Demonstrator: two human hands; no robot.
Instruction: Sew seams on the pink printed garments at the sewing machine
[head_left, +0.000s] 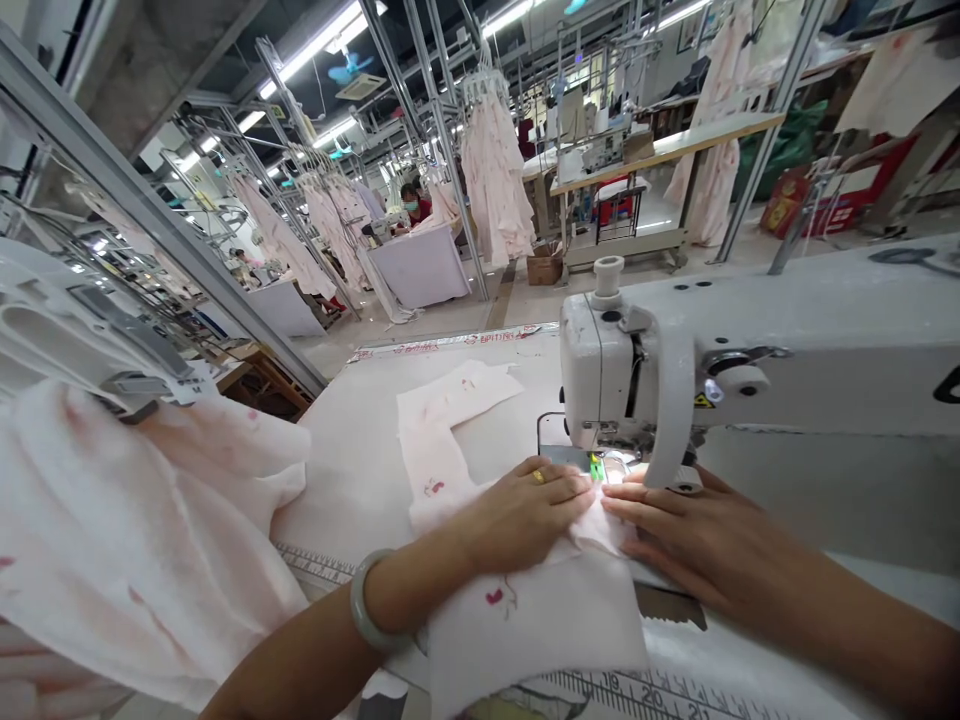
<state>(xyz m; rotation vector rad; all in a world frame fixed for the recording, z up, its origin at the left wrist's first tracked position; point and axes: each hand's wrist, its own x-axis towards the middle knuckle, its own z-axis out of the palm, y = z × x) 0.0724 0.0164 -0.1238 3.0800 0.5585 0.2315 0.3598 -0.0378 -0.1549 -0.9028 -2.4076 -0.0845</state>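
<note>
Pale pink printed fabric [547, 625] lies across the sewing machine table and runs under the needle area of a white sewing machine [611, 370]. My left hand [525, 510] rests flat on this fabric, its outstretched fingers just left of the green presser foot part [596, 467]. On the other side, my right hand [675, 525] lies with fingers extended over the fabric, fingertips close to the left ones. Its thumb is mostly hidden. A lamp lights the cloth between both hands. Beyond the left hand, the fabric's far strip [435, 440] bends across the tabletop.
A hanger clamp [135, 390] at the left holds draped pink fabric [142, 540]. Ruler tape [637, 690] runs along the near table edge. A metal post [172, 230] slants past the left side. Farther off are hanging garments [495, 180], other worktables and a seated person [416, 205].
</note>
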